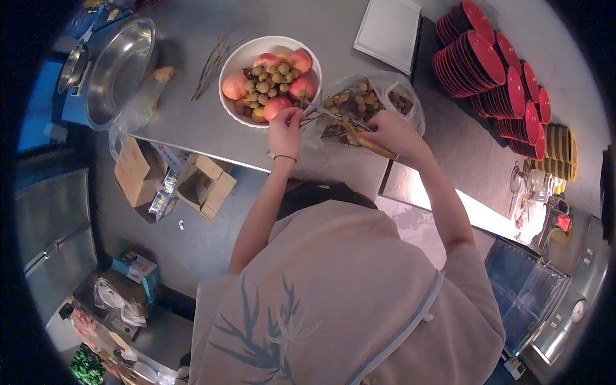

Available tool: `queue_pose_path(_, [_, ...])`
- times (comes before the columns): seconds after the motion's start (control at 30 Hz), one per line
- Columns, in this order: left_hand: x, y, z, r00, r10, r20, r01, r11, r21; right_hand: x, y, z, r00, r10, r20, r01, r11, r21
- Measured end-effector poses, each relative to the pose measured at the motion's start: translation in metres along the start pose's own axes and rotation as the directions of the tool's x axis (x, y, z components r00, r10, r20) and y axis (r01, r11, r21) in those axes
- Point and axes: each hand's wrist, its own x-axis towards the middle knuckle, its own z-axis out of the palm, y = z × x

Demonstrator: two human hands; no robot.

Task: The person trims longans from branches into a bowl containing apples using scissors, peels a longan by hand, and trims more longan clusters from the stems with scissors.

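Observation:
Yellow-handled scissors are gripped in my right hand, their blades pointing left toward the fingers of my left hand. Those left fingers are pinched around a thin longan stem near the front rim of a white bowl. Peaches and yellow fruit fill the bowl, with loose longans heaped in the middle. Right of the bowl, bunches of longans on branches lie in and around a clear plastic bag.
Bare twigs lie left of the bowl on the steel table. A large metal basin stands at far left. Red stacked bowls and a white tray are at right. Open cardboard boxes sit below the table edge.

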Motion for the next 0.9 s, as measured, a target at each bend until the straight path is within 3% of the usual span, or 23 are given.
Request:
queue_pose_path(0.5, [-0.007,0.020,-0.001,0.996,0.064,-0.069,-0.057,0.994,0.097,0.000,-0.014,-0.008,0.997,0.038,0.069,-0.044,0.995,0.087])
queue_pose_path(0.63, [-0.007,0.015,0.002,0.997,0.003,-0.077,0.016,0.970,0.244,0.008,-0.007,-0.005,0.999,-0.013,0.035,0.009,0.992,0.123])
queue_pose_path(0.73, [-0.001,0.000,0.000,0.998,0.012,-0.061,0.002,0.974,0.228,0.007,-0.020,-0.020,0.998,0.023,0.051,-0.024,0.999,0.029])
queue_pose_path(0.9, [-0.005,0.011,-0.001,0.996,0.031,-0.083,-0.004,0.951,0.310,0.019,0.004,-0.011,0.998,-0.038,0.047,0.036,0.999,0.038])
